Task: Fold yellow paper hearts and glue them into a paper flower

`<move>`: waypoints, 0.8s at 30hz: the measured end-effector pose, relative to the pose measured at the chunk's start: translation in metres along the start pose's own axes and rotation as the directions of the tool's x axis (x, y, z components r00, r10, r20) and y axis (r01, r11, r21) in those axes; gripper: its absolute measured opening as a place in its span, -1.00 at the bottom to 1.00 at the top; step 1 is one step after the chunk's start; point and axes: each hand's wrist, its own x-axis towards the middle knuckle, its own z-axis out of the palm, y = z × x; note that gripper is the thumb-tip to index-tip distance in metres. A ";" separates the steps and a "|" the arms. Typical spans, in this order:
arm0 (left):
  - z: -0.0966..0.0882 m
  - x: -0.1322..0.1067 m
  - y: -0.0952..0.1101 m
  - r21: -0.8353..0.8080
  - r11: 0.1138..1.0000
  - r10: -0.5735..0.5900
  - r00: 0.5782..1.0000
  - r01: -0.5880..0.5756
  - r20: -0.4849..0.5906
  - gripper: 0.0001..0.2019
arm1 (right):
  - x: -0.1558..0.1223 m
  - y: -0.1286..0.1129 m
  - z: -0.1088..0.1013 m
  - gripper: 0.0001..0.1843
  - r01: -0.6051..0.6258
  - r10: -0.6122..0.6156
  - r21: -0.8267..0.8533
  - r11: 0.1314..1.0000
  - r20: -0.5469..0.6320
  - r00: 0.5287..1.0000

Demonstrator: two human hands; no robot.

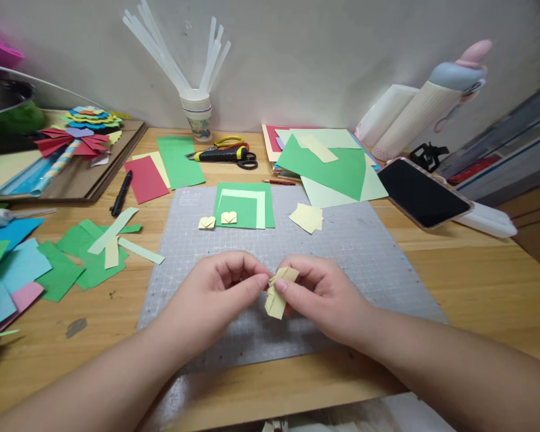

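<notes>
On my feed the light is soft and even, shadows lie faint on the cutting mat (364, 252), and the wide lens bends and blurs the frame's edges.

a grey cutting mat (355, 252) lies on the wooden desk (477, 282). at its far edge rests a green sheet (247, 210), one small yellow paper heart (228, 218) on it and another (207, 222) just beside it. pale yellow squares (306, 217) lie to the right. behind are stacked paper cups (197, 114), scissors (229, 143) and a utility knife (220, 155). a dark phone (423, 193) lies off the mat's right corner.

No text, label or number is legible anywhere.
</notes>
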 end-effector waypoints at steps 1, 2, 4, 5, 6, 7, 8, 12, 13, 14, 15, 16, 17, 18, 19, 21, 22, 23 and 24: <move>-0.002 0.002 0.000 -0.060 0.998 -0.024 0.999 0.026 0.023 -0.86 | 0.000 0.001 0.000 -0.76 -0.023 0.022 0.052 0.998 0.016 1.000; -0.003 0.003 -0.001 -0.102 0.994 -0.045 0.998 0.050 0.044 -0.86 | 0.001 0.001 -0.001 -0.75 -0.044 0.041 0.093 0.995 0.028 0.999; -0.006 0.005 -0.003 -0.150 0.984 -0.080 0.994 0.090 0.072 -0.86 | 0.001 0.002 -0.001 -0.74 -0.072 0.067 0.132 0.989 0.041 0.997; -0.007 0.006 -0.003 -0.165 0.981 -0.091 0.993 0.103 0.080 -0.86 | 0.001 0.002 -0.001 -0.74 -0.077 0.072 0.137 0.988 0.046 0.996; -0.007 0.006 -0.004 -0.174 0.978 -0.096 0.992 0.110 0.086 -0.87 | 0.001 0.002 -0.001 -0.74 -0.081 0.075 0.138 0.987 0.050 0.996; -0.008 0.007 -0.004 -0.180 0.977 -0.097 0.991 0.112 0.090 -0.87 | 0.001 0.002 -0.001 -0.74 -0.083 0.077 0.135 0.987 0.053 0.996; -0.008 0.007 -0.005 -0.182 0.977 -0.092 0.991 0.109 0.095 -0.88 | 0.001 0.002 -0.001 -0.74 -0.087 0.081 0.131 0.988 0.052 0.995; -0.010 0.007 -0.006 -0.169 0.981 -0.072 0.989 0.093 0.125 -0.90 | 0.000 0.002 -0.001 -0.74 -0.103 0.098 0.123 0.987 0.047 0.994; -0.011 0.007 -0.006 -0.167 0.981 -0.073 0.988 0.096 0.138 -0.90 | 0.000 0.002 -0.001 -0.74 -0.106 0.101 0.122 0.987 0.049 0.994; -0.012 0.007 -0.006 -0.166 0.981 -0.078 0.986 0.103 0.151 -0.90 | 0.001 0.002 -0.001 -0.73 -0.109 0.103 0.119 0.987 0.054 0.993; -0.012 0.008 -0.006 -0.165 0.980 -0.084 0.983 0.111 0.161 -0.90 | 0.001 0.002 -0.001 -0.73 -0.110 0.104 0.113 0.988 0.058 0.993; -0.012 0.008 -0.007 -0.163 0.979 -0.090 0.981 0.118 0.170 -0.91 | 0.001 0.001 -0.001 -0.72 -0.110 0.104 0.105 0.988 0.059 0.993; -0.012 0.009 -0.007 -0.157 0.980 -0.096 0.980 0.124 0.175 -0.91 | 0.001 0.001 -0.001 -0.72 -0.108 0.102 0.094 0.990 0.059 0.993; -0.013 0.009 -0.007 -0.149 0.981 -0.100 0.979 0.127 0.175 -0.90 | 0.001 0.000 -0.001 -0.71 -0.103 0.099 0.080 0.991 0.055 0.994; -0.012 0.009 -0.007 -0.141 0.982 -0.102 0.980 0.127 0.173 -0.90 | 0.001 0.000 -0.001 -0.71 -0.100 0.097 0.065 0.993 0.051 0.994; -0.012 0.009 -0.007 -0.126 0.984 -0.106 0.980 0.128 0.170 -0.89 | 0.001 -0.001 0.000 -0.71 -0.096 0.094 0.034 0.995 0.040 0.995; -0.012 0.008 -0.007 -0.121 0.984 -0.109 0.980 0.130 0.165 -0.88 | 0.000 -0.001 0.000 -0.71 -0.093 0.093 0.022 0.995 0.036 0.995; -0.012 0.008 -0.007 -0.116 0.984 -0.113 0.980 0.132 0.161 -0.87 | 0.000 -0.001 0.000 -0.71 -0.093 0.092 0.013 0.996 0.034 0.995; -0.012 0.008 -0.007 -0.112 0.984 -0.118 0.980 0.137 0.158 -0.86 | 0.000 -0.001 0.000 -0.71 -0.093 0.092 0.007 0.996 0.036 0.995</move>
